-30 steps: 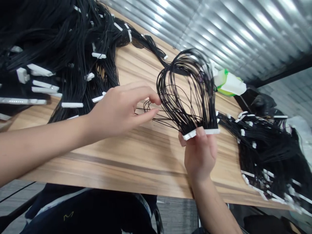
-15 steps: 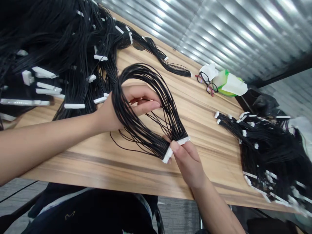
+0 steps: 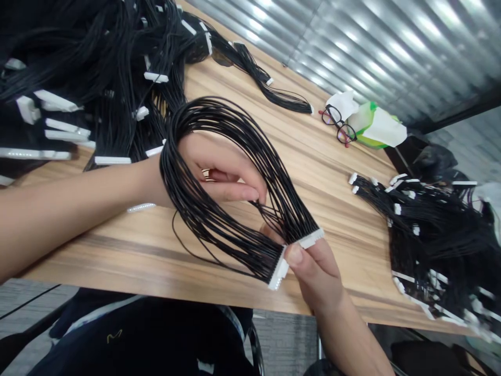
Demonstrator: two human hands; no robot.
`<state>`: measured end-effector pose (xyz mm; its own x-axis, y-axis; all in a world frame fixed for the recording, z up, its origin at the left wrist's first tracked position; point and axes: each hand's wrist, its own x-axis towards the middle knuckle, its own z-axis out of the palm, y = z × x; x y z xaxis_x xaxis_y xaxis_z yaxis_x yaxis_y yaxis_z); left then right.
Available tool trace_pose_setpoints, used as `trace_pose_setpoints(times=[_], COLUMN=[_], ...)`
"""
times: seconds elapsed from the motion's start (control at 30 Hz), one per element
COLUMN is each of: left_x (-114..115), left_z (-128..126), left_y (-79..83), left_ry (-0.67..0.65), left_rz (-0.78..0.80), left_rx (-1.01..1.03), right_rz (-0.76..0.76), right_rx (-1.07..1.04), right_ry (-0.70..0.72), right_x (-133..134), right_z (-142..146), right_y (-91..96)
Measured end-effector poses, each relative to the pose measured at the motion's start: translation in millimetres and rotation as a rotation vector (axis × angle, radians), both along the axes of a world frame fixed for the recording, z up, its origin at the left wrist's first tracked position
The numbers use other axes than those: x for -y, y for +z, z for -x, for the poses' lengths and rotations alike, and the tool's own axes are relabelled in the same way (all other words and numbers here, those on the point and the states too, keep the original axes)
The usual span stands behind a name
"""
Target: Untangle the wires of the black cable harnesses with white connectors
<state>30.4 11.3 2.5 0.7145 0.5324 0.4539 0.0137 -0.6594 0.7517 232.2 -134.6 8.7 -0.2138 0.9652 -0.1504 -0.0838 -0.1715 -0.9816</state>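
head: right hand (image 3: pixel 319 274) pinches connectors (image 3: pixel 311 239); left hand (image 3: pixel 219 167), inside loop (image 3: pixel 219 224), pinches wires (image 3: pixel 269 212)

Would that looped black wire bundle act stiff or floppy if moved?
The wire bundle is likely flexible but springy, since its many thin wires bow into a loop. It may snag, part of it sagging apart. The white connectors in the right hand look rigid, given their straight shapes.

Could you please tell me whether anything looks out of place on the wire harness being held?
Yes, one stray black wire bows out below the looped wire bundle, left of the white connectors in the right hand. It looks odd because most other wires run close together.
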Motion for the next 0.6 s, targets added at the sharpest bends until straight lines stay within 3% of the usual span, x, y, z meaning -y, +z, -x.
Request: trace_pose_setpoints(times=[0.1,0.23,0.37,0.47,0.6], left_x=[-16.3,-25.8,-23.2,-19.6,-9.6], left_z=[1.3,-0.8,-2.5,-1.9,-1.9], left_y=[-2.0,-2.0,8.5,13.7,2.0], left_ry=[-0.303,-0.532,-0.538,-0.475,-0.398], left_rz=[0.052,0.012,0.105,0.079,0.104], left_rx=[-0.015,0.055,-0.089,-0.075,0.085], right_rz=[-0.018,-0.044,-0.093,-0.097,-0.095], right_rx=[0.014,0.011,-0.007,-0.006,0.016], right_ry=[-0.008,0.095,0.122,0.162,0.166], right_x=[1.7,1.0,-2.2,-3.8,-3.3], right_z=[3.7,7.3,7.8,7.8,7.7], right_y=[-0.5,-1.7,-0.5,0.1,-1.7])
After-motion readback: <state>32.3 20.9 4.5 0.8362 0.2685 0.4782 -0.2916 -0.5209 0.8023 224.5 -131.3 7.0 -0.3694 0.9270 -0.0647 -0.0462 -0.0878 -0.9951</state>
